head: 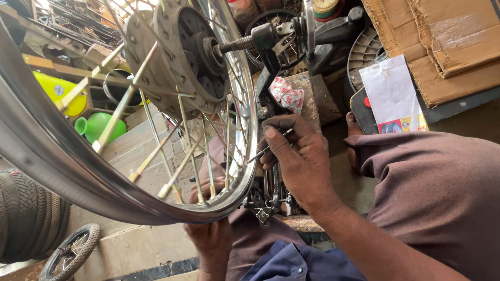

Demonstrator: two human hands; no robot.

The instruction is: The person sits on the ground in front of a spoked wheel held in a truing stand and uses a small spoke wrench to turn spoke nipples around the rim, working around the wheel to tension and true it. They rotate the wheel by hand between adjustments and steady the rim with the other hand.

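From the head view, a spoked wheel (pixel 130 130) stands on a truing stand (pixel 271 57). The right hand (pixel 299 161) pinches a thin metal tool (pixel 268 148) at the rim. The left hand (pixel 211 234) grips the rim's lower edge from behind.

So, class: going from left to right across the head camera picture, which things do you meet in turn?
Black tyre → green funnel → wheel hub → right hand holding a thin metal tool → white packet → cardboard.
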